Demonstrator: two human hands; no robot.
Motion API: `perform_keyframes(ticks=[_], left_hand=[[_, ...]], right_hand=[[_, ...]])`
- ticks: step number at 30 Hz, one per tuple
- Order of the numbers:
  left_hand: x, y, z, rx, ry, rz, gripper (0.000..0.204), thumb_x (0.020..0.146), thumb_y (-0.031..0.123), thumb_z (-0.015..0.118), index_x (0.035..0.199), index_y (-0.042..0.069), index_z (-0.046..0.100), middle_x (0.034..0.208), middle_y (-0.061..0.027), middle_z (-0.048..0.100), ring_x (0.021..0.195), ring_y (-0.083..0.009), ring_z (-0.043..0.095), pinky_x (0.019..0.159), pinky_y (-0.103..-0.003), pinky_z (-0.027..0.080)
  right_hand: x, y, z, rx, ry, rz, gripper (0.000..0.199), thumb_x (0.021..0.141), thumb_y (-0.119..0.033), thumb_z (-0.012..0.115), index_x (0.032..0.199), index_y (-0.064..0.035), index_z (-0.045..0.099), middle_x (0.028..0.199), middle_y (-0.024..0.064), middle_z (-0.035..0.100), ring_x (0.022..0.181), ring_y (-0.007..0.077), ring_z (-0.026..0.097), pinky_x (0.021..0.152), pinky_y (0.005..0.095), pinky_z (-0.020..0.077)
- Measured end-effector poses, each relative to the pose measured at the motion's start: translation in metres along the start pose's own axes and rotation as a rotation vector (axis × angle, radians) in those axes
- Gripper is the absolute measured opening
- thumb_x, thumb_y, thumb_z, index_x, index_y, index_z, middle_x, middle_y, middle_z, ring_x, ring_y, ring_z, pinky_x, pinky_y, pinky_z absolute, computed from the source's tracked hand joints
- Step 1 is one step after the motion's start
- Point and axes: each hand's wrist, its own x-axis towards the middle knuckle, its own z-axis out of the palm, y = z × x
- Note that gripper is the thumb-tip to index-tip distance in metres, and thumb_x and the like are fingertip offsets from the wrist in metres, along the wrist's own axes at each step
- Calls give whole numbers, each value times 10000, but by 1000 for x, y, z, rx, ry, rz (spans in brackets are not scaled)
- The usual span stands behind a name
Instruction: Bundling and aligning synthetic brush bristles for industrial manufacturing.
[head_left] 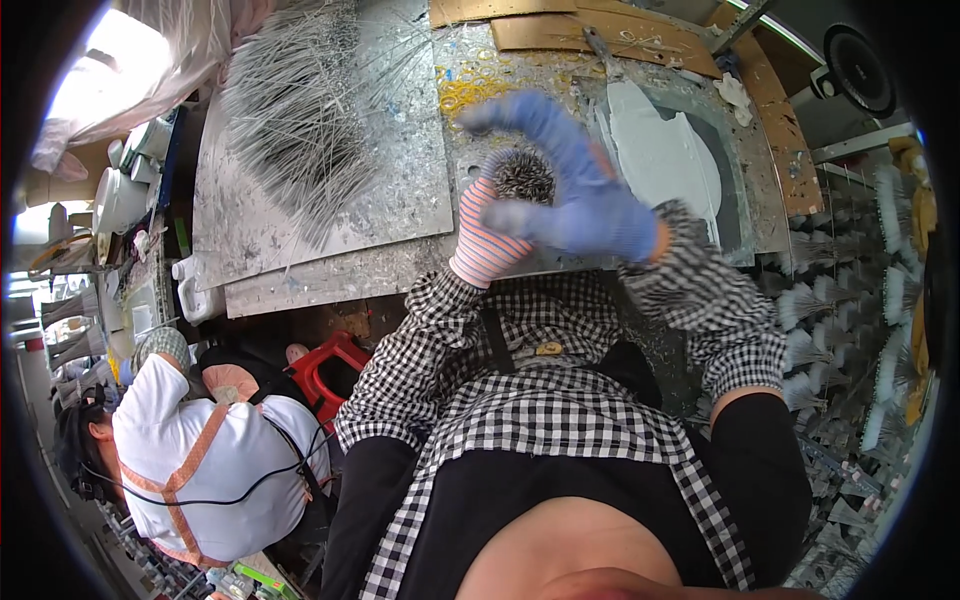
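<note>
My left hand (487,232), in a pink-and-grey striped glove, is closed around a round bundle of dark bristles (524,176), whose tips face up. My right hand (590,190), in a blue glove, is over the bundle's right side with thumb and fingers spread wide. The blue thumb crosses in front of the bundle's lower edge, and its fingers reach past the far side. Whether the right hand touches the bristles I cannot tell. Beyond the left hand, a heap of loose grey bristles (300,130) lies on a speckled grey board (415,205).
White paste (655,150) covers a grey plate at the right, with a spatula (600,50) by it. Yellow strands (475,92) lie at the back. Many pale brushes (830,290) stand on the right. A co-worker (215,460) sits at left near a red stool (335,370).
</note>
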Motion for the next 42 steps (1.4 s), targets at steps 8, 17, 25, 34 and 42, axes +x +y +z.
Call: perform_keyframes(ticks=[8, 17, 25, 34, 42], left_hand=[[-4, 10, 23, 1389, 11, 451, 634, 781, 78, 804, 1327, 47, 484, 1006, -84, 721, 921, -197, 715, 848, -326, 576], [-14, 27, 18, 1512, -47, 481, 642, 817, 55, 781, 1375, 34, 465, 1093, -93, 697, 995, -193, 691, 883, -332, 561], [-31, 19, 29, 1008, 135, 523, 654, 833, 33, 776, 1404, 23, 455, 1218, -97, 645, 1104, -186, 642, 925, -339, 538], [-39, 25, -66, 1800, -296, 236, 1031, 675, 405, 891, 1453, -32, 377, 1388, -227, 561, 1289, -359, 558, 1134, -454, 388], [-30, 25, -63, 2342, -582, 466, 720, 823, 367, 696, 1433, 51, 479, 1422, -135, 564, 1443, -279, 408, 1228, -522, 214]], right_hand=[[17, 7, 14, -784, -1010, 127, 489, 903, -467, 658, 1301, -184, 653, 1379, 110, 599, 1237, 292, 574, 1086, 422, 416], [17, -4, 11, -388, -448, 3, 749, 872, -651, 624, 1428, -155, 547, 1390, 134, 597, 1348, 313, 513, 1131, 454, 402], [-47, 19, 9, -24, -129, 183, 1157, 580, -358, 969, 1523, -54, 371, 1430, 126, 526, 1291, 298, 521, 1120, 412, 400], [-137, 84, 57, -295, -138, 282, 671, 795, -462, 699, 1342, -92, 576, 1281, 153, 623, 1173, 351, 589, 1065, 478, 418], [-141, 80, 51, -453, -325, 332, 896, 723, -470, 794, 1436, -25, 486, 1399, 187, 570, 1307, 349, 517, 1137, 451, 369]])
